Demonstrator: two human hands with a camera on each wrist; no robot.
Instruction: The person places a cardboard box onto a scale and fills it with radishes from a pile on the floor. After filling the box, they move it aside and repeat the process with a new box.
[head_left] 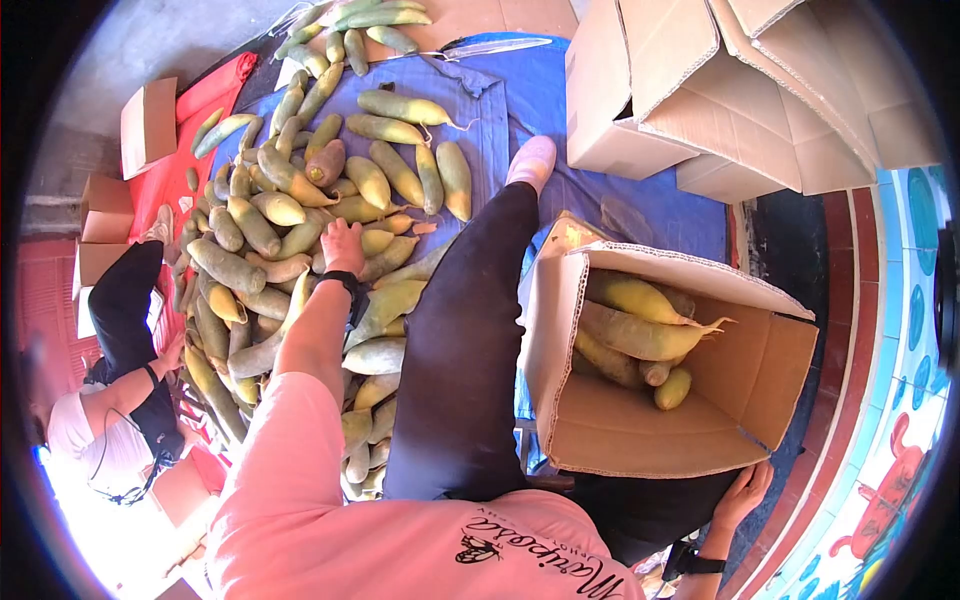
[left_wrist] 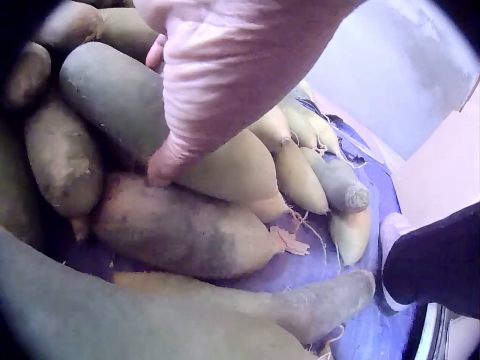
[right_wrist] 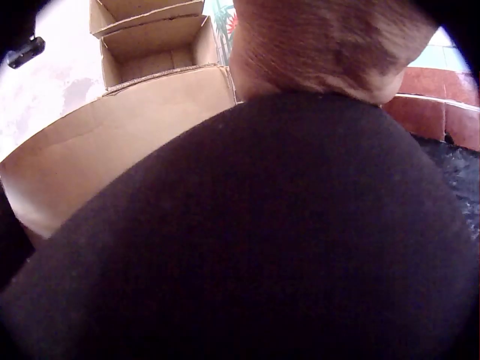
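Note:
My left hand (head_left: 343, 247) reaches into a large heap of green radishes (head_left: 240, 270). In the left wrist view the left hand (left_wrist: 225, 82) lies across a long green radish (left_wrist: 240, 165), thumb on its near side and a finger showing at its far side; the other fingers are hidden. My right hand (head_left: 745, 492) rests on my dark-trousered knee beside an open cardboard box (head_left: 670, 440), holding nothing. The right wrist view shows part of the right hand (right_wrist: 322, 52) on the dark trouser leg (right_wrist: 247, 225). Several green radishes (head_left: 640, 330) lie inside the box.
More cardboard boxes (head_left: 690, 100) stand at the upper right. A knife (head_left: 497, 47) lies at the back of the blue sheet (head_left: 640, 205). My outstretched leg (head_left: 460, 350) lies between heap and box. Another person (head_left: 120, 400) sits at the far left.

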